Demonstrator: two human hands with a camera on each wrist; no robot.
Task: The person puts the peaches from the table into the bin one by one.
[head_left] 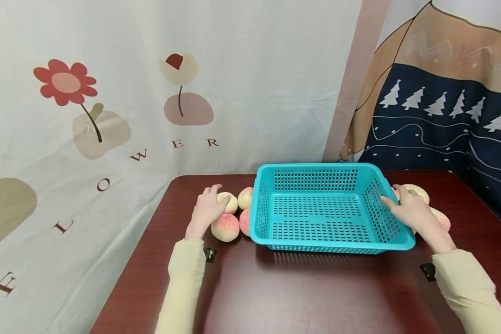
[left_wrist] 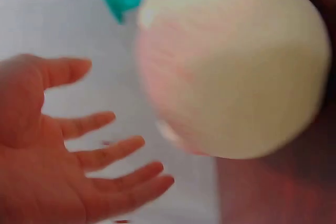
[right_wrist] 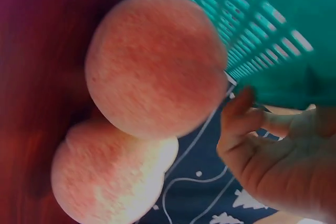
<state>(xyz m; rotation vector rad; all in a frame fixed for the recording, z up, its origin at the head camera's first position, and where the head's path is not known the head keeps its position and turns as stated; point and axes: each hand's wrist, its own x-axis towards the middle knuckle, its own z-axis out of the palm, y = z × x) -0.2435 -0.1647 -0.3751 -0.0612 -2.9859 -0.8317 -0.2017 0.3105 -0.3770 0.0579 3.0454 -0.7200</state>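
A turquoise perforated plastic basket (head_left: 317,201) sits on the dark red table between both hands, nothing inside it. Several pink and pale-yellow peaches lie along its left side, including a near pink one (head_left: 225,228). My left hand (head_left: 207,208) is beside this group, its fingers spread apart in the left wrist view, close to a pale peach (left_wrist: 236,66). On the other side, my right hand (head_left: 411,211) is over the basket's right rim, thumb toward the inside. Loosely bent fingers appear near a pink peach (right_wrist: 157,66) in the right wrist view, apart from it.
More peaches (head_left: 441,219) lie right of the basket, partly hidden by the right hand. Behind the table hangs a pale printed curtain (head_left: 267,83), with a navy tree-patterned part (head_left: 430,125) at right. Bare table surface (head_left: 317,292) extends in front of the basket.
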